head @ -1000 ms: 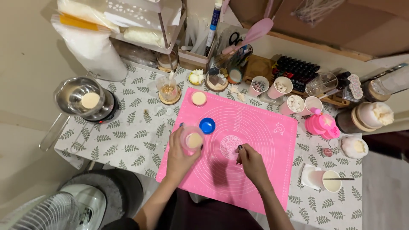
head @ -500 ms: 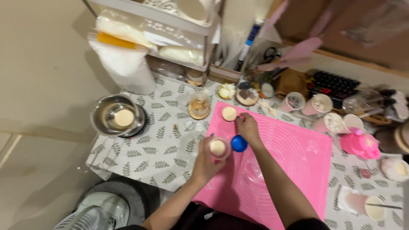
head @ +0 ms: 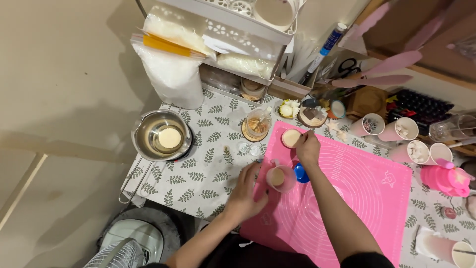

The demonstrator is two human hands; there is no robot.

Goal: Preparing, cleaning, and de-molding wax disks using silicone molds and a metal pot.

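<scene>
My left hand (head: 246, 192) holds a small pink cup (head: 280, 177) with pale cream inside, near the left edge of the pink silicone mat (head: 362, 198). My right hand (head: 308, 148) reaches to the mat's far left corner, fingers closed at the edge of a small round cream-coloured disc (head: 291, 137). A blue round lid (head: 301, 172) lies on the mat just under my right wrist, beside the cup.
A steel pot (head: 161, 136) with pale contents sits at the left on the leaf-print cloth (head: 198, 173). A glass on a coaster (head: 257, 124), pink cups (head: 406, 130), a pink bottle (head: 444, 177), a white rack (head: 218, 34) and a fan (head: 119, 253) surround the mat.
The view shifted left and closer. My right hand went from the mat's middle up to the cream disc at the far corner. My left hand kept holding the pink cup.
</scene>
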